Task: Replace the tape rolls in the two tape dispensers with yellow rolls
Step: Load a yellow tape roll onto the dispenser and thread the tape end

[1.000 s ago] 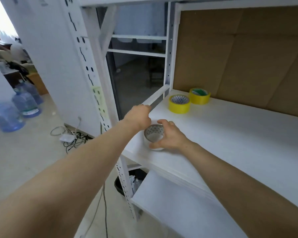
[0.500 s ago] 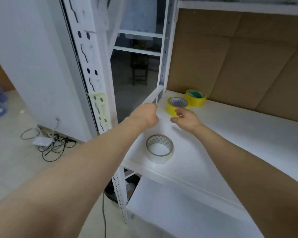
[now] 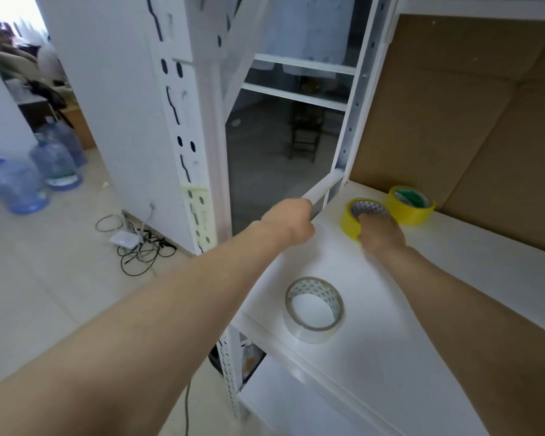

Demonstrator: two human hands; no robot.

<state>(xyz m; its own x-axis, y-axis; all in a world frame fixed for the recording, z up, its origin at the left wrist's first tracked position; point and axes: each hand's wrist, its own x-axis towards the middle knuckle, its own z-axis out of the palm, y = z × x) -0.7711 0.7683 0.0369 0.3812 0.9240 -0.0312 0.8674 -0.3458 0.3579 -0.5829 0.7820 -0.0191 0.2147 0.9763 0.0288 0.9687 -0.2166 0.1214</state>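
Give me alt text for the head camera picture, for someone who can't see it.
A right hand grips the near yellow roll on a white shelf; the far yellow roll sits just behind it. A clear roll lies flat near the shelf's front edge, and the left hand is curled by the side rail.

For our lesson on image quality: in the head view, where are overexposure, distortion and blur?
Head view: daylight at top left is blown out; the wide lens skews the rack upright; the right hand on the nearer yellow roll is blurred; the clear roll looks sharper.
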